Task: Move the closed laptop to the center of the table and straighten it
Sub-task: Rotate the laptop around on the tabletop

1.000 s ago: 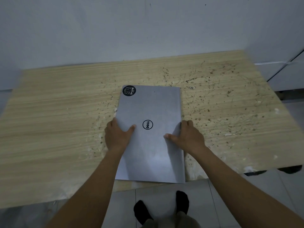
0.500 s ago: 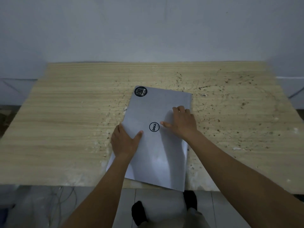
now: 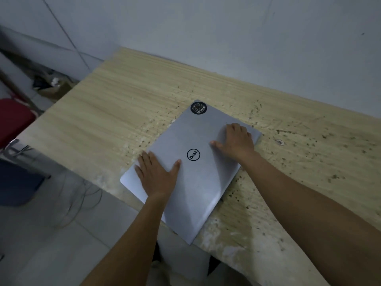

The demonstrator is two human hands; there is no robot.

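The closed laptop is silver, with a round logo mid-lid and a black round sticker at its far corner. It lies askew on the pale wooden table, and its near corner hangs over the table's front edge. My left hand presses flat on the lid by the left edge, fingers spread. Near the far right corner, my right hand also presses flat on the lid, fingertips close to the edge.
A grey wall runs along the table's far side. Dark specks and scuffs cover the table's right part. On the left stand a red seat and a dark blue object, with cables on the tiled floor.
My right hand slid from the laptop's right side up toward its far right corner. The laptop looks turned clockwise against the table edge. The view swung left and tilted.
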